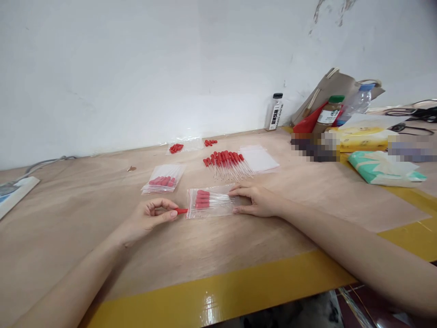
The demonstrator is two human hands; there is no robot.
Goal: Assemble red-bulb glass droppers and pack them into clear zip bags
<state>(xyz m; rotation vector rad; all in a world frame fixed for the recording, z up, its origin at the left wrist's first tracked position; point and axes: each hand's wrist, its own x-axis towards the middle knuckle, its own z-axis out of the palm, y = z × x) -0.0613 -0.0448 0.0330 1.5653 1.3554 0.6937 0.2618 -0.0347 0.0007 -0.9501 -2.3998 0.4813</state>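
Note:
My left hand [153, 217] pinches the red rubber bulb of a dropper [182, 211] between thumb and fingers, right at the left end of a clear zip bag [221, 208]. Inside that bag several droppers lie side by side, red bulbs to the left and thin clear tubes to the right. My right hand [254, 200] grips the bag's right end, thumb and fingers bent over it on the table. Behind it lies a pile of loose red-bulbed droppers [227, 161]. Filled zip bags [164, 178] are stacked to the left.
Flat bags [259, 158] lie beside the pile. Loose red bulbs [176, 148] rest on plastic near the wall, with more red bulbs [210, 142] alongside. A coffee bottle [274, 113], a tissue pack [382, 168] and a bag [321, 93] stand right. A power strip [18, 193] lies left.

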